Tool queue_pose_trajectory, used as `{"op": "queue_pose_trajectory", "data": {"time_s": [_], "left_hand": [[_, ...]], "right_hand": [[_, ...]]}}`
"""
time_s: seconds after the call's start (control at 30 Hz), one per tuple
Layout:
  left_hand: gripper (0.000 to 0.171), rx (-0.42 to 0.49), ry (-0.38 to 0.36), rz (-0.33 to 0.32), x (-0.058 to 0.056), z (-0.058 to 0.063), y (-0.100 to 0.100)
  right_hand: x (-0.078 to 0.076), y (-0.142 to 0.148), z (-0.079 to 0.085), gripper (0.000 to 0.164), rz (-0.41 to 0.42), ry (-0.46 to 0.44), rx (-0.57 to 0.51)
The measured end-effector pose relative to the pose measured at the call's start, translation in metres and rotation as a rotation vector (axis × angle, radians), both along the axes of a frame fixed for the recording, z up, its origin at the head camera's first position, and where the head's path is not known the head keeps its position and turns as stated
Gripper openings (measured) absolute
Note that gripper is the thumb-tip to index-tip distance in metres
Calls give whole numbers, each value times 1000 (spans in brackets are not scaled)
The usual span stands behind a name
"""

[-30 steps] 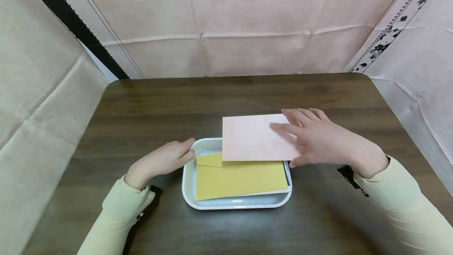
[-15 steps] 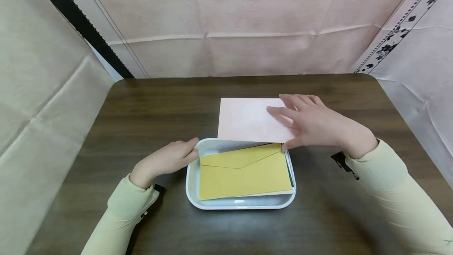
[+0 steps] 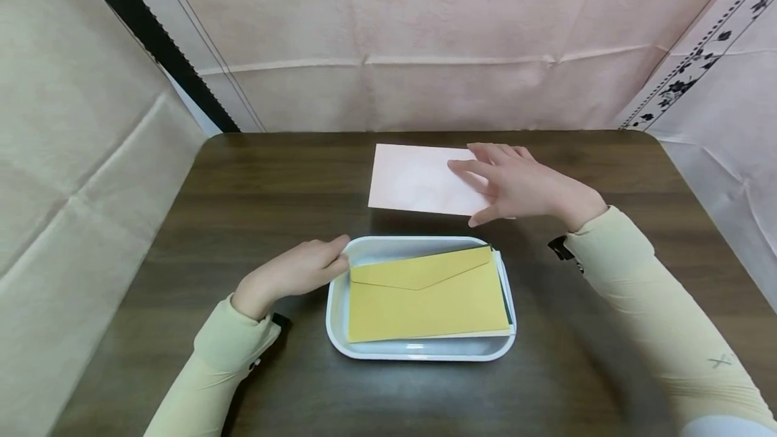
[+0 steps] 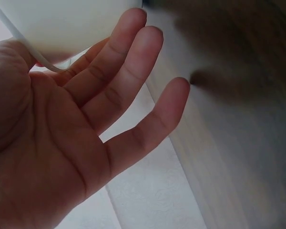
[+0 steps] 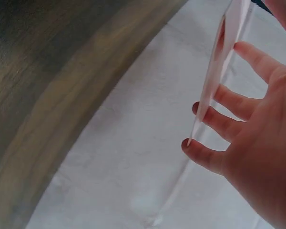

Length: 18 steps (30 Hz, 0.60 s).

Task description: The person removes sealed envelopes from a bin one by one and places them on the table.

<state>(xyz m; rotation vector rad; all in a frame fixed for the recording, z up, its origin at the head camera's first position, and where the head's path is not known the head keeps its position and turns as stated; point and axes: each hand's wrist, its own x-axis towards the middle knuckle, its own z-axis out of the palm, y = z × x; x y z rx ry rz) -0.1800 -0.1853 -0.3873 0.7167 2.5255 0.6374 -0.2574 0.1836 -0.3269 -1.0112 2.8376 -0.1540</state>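
My left hand [image 3: 297,270] pinches the left rim of a white tray [image 3: 419,351], with thumb and forefinger on the edge and the other fingers spread in the left wrist view. A yellow envelope [image 3: 425,309], flap side up, lies on other flat papers inside that tray. Beyond the tray's far rim, my right hand [image 3: 519,184] grips a pale pink envelope [image 3: 419,177] by its right end. The right wrist view shows this pink envelope [image 5: 224,62] edge-on, fingertips on both of its faces. A dark shadow falls on the table under its near edge.
A dark wooden table [image 3: 291,181] with rounded far corners carries everything. Pale cloth [image 3: 455,73] hangs behind it and at both sides, with a black stripe at the left and a floral border at the right.
My right hand has carried the pink envelope from over the tray to beyond its far rim, uncovering the yellow envelope. My left hand has stayed at the tray's rim.
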Motion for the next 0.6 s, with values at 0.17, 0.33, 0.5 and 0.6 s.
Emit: {"op": "queue_pose_trajectory", "data": {"time_s": [0.17,0.33,0.5,0.6], "left_hand": [[12,-4,-4,6,0,0,1],[12,-6,-9,14,0,-1,2],[12,-11,-5,16,0,0,2],[12,-11,-8,21,1,1,2]], "right_hand": [[-16,-11,-11,102,1,-28,-31],[-28,-23,-21,101,15,-59,-31],[-36,-33,-30,100,11,-84,-20],[-38,-37,-36,100,8,-111,-15]]}}
